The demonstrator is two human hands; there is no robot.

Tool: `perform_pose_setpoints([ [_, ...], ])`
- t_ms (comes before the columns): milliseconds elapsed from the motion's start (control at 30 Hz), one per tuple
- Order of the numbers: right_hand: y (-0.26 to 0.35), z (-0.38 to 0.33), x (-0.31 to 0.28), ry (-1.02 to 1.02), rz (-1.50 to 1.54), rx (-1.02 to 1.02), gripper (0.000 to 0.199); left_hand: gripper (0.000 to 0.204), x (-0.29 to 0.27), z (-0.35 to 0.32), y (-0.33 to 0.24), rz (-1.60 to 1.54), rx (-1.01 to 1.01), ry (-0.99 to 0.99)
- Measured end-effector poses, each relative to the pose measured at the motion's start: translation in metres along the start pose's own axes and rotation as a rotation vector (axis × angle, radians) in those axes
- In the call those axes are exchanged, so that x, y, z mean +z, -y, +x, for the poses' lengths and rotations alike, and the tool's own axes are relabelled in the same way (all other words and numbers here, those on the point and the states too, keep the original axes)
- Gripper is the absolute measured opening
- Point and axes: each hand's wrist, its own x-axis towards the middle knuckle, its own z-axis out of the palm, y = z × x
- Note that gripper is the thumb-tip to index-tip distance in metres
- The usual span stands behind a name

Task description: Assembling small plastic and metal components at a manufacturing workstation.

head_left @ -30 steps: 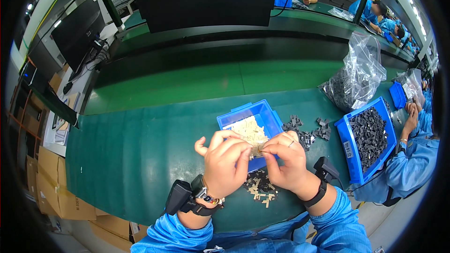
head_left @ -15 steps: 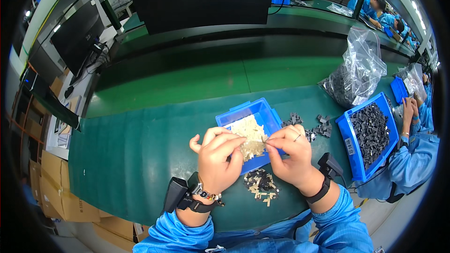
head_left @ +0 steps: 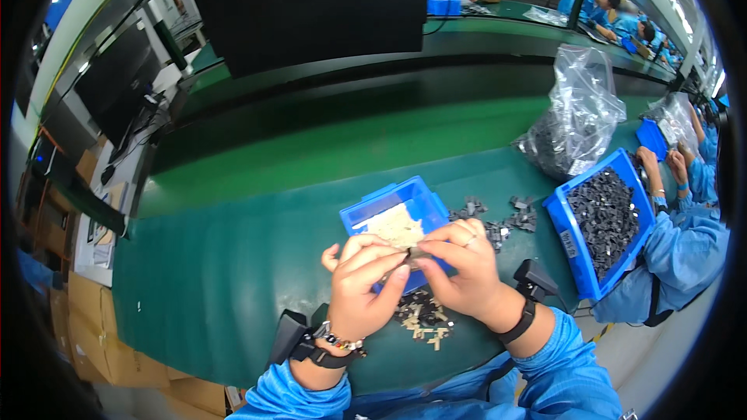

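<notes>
Over the near part of a small blue bin (head_left: 381,204), my two hands meet at the fingertips. Between them is a small dark part (head_left: 410,253), too small and covered to name. My left hand (head_left: 364,284) pinches it with thumb and fingers. From the other side, my right hand (head_left: 467,271) grips it, thumb and forefinger closed. Cream-coloured small pieces (head_left: 395,225) fill much of the bin behind my fingers. Just below the bin lies a loose pile of small black and cream parts (head_left: 424,315), partly hidden by my hands.
Small dark grey pieces (head_left: 498,232) lie scattered right of the bin. Farther right stand a larger blue bin of black parts (head_left: 603,214) and a clear plastic bag (head_left: 576,117). A black panel (head_left: 311,12) rises at the back. A co-worker in blue (head_left: 677,253) sits at the right.
My hands have come together at the fingertips and shifted slightly down and left in the picture. The whole view has also shifted a little. The small dark part is now between both hands.
</notes>
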Motion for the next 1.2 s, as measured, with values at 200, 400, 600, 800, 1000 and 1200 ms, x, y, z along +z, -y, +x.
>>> perform_pose_setpoints([
  [200,-0.002,-0.002,0.007,0.043,0.204,0.081,0.012,0.007,-0.003,0.000,-0.003,0.119,0.020,0.015],
  [400,0.000,0.000,0.004,0.052,0.242,0.074,0.011,0.003,-0.004,0.002,-0.002,0.133,0.037,0.025],
  [600,-0.003,-0.002,0.002,0.068,0.265,0.077,0.011,0.005,0.000,0.004,-0.004,0.171,0.060,0.034],
  [800,-0.031,0.016,-0.028,-0.105,0.106,0.184,0.005,0.022,-0.003,-0.003,-0.003,0.221,-0.055,-0.066],
  [1000,-0.084,0.003,-0.070,0.259,-0.193,0.628,0.053,0.020,0.002,-0.001,-0.005,0.234,-0.057,-0.026],
  [1200,-0.087,0.002,-0.050,0.273,-0.274,0.511,0.047,0.018,-0.001,-0.004,0.000,0.238,-0.037,-0.047],
])
